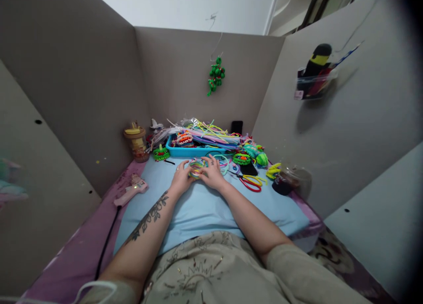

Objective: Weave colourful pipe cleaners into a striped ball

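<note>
A small woven piece of pastel cords (pixel 197 168), yellow, green and pink, is held between my two hands above the light blue cloth. My left hand (pixel 181 177) grips its left side with bent fingers. My right hand (pixel 213 174) closes on its right side, thumb and fingers on the cords. A loose mint-green cord (pixel 224 163) trails off to the right behind my right hand. Red-handled scissors (pixel 250 183) lie to the right of that hand. My fingers hide part of the piece.
A blue tray (pixel 198 152) heaped with colourful cords stands at the back. Green woven pieces (pixel 242 158) sit right of it. A pink glue gun (pixel 132 190) lies on the left, its black cable running forward. Grey panels (pixel 185 83) enclose the table; a container (pixel 313 86) hangs right.
</note>
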A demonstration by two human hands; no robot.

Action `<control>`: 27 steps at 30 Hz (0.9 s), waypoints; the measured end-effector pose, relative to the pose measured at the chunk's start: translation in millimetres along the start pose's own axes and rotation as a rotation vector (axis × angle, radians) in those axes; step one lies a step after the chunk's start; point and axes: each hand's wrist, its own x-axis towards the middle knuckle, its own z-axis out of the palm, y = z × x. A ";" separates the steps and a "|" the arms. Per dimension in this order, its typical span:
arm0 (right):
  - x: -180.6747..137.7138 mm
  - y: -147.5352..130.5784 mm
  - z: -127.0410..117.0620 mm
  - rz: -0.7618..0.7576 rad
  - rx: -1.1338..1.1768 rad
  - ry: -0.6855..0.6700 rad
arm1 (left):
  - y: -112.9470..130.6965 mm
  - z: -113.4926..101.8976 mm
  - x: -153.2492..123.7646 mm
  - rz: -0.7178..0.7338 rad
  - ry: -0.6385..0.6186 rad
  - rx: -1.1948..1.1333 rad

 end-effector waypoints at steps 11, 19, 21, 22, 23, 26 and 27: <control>1.8 -1.9 5.7 -0.007 -0.114 -0.070 | -2.9 4.4 1.5 0.026 -0.050 -0.092; -0.8 -0.1 1.1 -0.004 -0.016 -0.043 | -3.8 -2.4 1.2 -0.008 -0.021 -0.074; -1.2 1.4 0.3 -0.056 0.036 0.013 | -0.3 -5.9 0.6 0.005 0.021 -0.011; -0.9 2.8 0.3 -0.084 0.066 0.057 | 2.2 -7.5 0.1 0.023 0.037 0.020; -0.3 4.7 0.8 -0.101 0.095 0.107 | 4.9 -8.8 -0.4 0.047 0.038 0.042; 2.7 12.8 5.3 -0.070 0.143 0.222 | 12.3 -10.0 -2.0 0.076 0.015 0.077; 3.6 15.7 7.6 -0.051 0.141 0.230 | 13.8 -9.3 -2.3 0.074 0.010 0.083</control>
